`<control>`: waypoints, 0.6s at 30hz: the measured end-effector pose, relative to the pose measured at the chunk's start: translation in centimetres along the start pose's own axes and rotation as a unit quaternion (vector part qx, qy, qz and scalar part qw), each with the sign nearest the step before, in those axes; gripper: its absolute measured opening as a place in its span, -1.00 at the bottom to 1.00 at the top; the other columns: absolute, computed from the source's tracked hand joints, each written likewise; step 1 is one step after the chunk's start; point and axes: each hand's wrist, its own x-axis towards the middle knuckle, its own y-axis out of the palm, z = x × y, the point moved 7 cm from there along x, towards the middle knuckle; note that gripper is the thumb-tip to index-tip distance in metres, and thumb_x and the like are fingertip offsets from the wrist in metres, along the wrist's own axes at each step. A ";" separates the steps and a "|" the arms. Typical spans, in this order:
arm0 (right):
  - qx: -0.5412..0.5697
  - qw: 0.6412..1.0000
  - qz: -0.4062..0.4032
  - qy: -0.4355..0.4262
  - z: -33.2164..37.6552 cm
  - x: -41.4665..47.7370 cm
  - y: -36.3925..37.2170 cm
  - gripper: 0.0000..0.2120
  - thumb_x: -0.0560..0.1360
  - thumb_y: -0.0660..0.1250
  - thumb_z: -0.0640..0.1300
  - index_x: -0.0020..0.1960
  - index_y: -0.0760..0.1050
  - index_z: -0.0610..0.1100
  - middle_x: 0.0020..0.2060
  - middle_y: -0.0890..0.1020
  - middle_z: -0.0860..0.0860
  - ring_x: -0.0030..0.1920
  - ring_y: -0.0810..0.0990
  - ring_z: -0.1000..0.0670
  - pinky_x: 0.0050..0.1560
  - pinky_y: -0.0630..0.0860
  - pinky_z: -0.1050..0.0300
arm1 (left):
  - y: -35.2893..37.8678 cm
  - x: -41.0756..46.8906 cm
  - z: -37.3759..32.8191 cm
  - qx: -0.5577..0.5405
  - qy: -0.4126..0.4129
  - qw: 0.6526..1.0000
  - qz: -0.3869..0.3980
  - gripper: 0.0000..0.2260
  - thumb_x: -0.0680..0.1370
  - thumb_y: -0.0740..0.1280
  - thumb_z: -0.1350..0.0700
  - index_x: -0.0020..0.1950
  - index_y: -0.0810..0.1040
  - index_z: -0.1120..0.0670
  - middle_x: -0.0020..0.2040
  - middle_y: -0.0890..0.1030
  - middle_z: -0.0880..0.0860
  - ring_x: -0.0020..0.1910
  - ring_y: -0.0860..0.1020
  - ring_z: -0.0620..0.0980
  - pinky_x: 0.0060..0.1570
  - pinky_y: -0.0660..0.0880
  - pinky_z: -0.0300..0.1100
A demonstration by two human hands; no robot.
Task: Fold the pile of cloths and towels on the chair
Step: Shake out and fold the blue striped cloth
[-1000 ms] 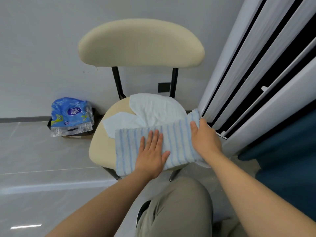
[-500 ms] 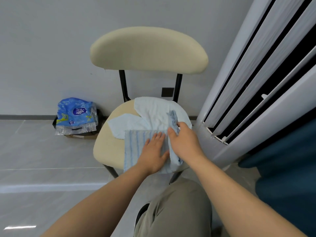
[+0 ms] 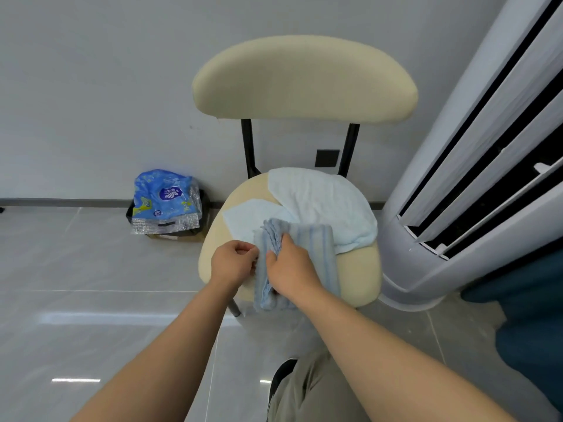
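Head view looks down on the chair (image 3: 359,275), where the striped blue towel (image 3: 313,248) lies half folded at the seat's front edge. The right hand (image 3: 289,269) grips its bunched upper flap; the left hand (image 3: 233,263) pinches its left edge. A white towel (image 3: 320,202) and a pale cloth (image 3: 243,217) lie at the seat's back.
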 end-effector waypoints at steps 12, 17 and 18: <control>-0.019 0.995 0.100 0.013 -1.0 0.5 4.0 -0.30 0.62 0.18 0.02 0.63 -0.09 -0.08 0.27 0.53 -0.13 0.19 0.57 -0.12 0.06 0.53 0.05 | 0.3 0.4 -0.2 0.078 0.021 0.997 0.008 -0.57 0.49 0.32 -0.29 -0.07 0.61 0.09 -0.23 0.68 0.02 -0.18 0.65 0.01 -0.10 0.57 -0.07; -0.066 0.995 -0.060 -0.045 -1.0 -0.1 0.1 -0.56 0.64 0.13 -0.05 0.51 0.28 -0.06 0.26 0.51 -0.08 0.27 0.48 -0.12 0.19 0.47 -0.05 | 0.9 -0.1 -0.5 0.145 0.082 0.986 -0.004 -0.58 0.49 0.44 -0.04 0.28 0.45 0.06 0.02 0.63 -0.01 0.04 0.61 0.02 -0.07 0.46 -0.17; -0.115 0.984 -0.119 -0.073 -1.1 -0.4 -0.9 -0.58 0.63 0.16 -0.05 0.47 0.35 -0.07 0.27 0.50 -0.08 0.30 0.46 -0.14 0.23 0.43 -0.07 | 0.9 -0.5 -0.9 0.172 0.120 0.977 -0.032 -0.54 0.51 0.42 -0.01 0.35 0.41 0.08 0.17 0.58 0.04 0.15 0.57 0.06 0.06 0.46 -0.12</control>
